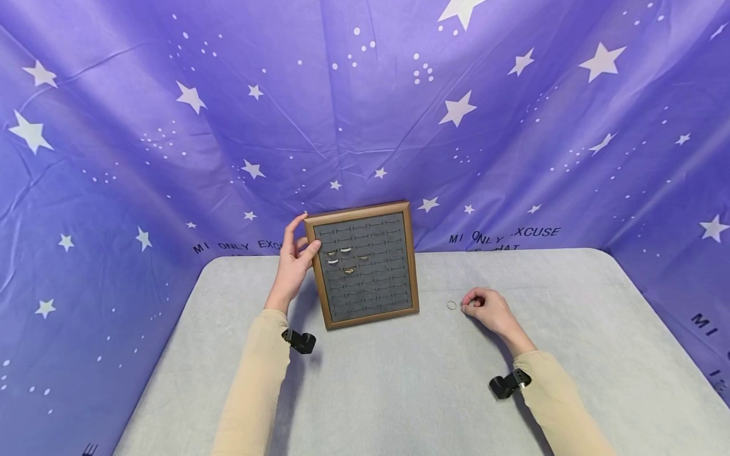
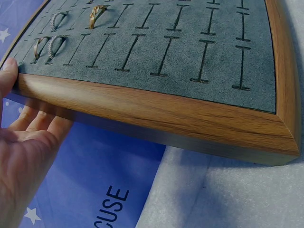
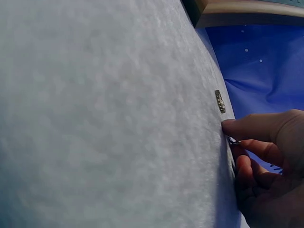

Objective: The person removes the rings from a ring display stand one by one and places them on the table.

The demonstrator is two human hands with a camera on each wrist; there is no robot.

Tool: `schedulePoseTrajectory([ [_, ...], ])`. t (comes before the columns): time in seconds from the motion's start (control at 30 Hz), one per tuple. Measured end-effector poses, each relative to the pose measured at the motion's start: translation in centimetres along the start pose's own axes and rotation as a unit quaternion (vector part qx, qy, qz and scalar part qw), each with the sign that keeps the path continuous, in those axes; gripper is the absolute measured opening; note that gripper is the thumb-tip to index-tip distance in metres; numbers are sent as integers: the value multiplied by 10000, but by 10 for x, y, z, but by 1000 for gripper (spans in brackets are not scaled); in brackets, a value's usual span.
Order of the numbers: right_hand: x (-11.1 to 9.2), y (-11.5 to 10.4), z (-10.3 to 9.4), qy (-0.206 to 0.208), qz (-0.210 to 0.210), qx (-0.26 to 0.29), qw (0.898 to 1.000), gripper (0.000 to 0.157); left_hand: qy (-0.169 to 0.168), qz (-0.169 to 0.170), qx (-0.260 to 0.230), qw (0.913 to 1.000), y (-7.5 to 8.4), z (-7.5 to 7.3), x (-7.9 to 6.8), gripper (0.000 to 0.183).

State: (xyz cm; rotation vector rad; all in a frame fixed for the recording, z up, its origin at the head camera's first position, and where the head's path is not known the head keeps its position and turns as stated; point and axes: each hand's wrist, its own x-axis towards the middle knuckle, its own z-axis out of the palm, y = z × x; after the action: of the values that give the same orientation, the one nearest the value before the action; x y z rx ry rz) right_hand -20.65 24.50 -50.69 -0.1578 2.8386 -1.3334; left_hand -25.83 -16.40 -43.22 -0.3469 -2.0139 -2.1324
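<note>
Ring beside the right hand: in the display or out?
Out: the ring lies on the table, apart from the display.

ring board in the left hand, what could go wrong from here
The ring board, tilted and gripped at one side by the left hand, might tip if that grip loosens. The right hand pinches a tiny shiny piece, probably a ring, which could slip. The loose ring beside it might get knocked away.

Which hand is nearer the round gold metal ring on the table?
Right: right hand beside the ring; left hand farther off, gripping the brown-framed rectangular grey board.
</note>
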Motion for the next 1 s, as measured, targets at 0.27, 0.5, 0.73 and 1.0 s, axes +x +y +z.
schedulePoseTrajectory([
  [0.27,-1,-2,-6,-125,-70,-261,9996,8,-72,5,-75,9999,-1,-1,0,59],
  [0.5,-3,-4,-6,-8,-35,-539,9985,7,-91,-40,-111,9999,1,-1,-1,60],
  [0.73,-5,-4,-7,131,-152,-586,9981,7,-75,-51,-160,9998,1,1,-1,60],
  [1.0,-7,-10,-5,162,-226,-309,9991,10,-71,-73,-43,9999,1,-1,-1,60],
])
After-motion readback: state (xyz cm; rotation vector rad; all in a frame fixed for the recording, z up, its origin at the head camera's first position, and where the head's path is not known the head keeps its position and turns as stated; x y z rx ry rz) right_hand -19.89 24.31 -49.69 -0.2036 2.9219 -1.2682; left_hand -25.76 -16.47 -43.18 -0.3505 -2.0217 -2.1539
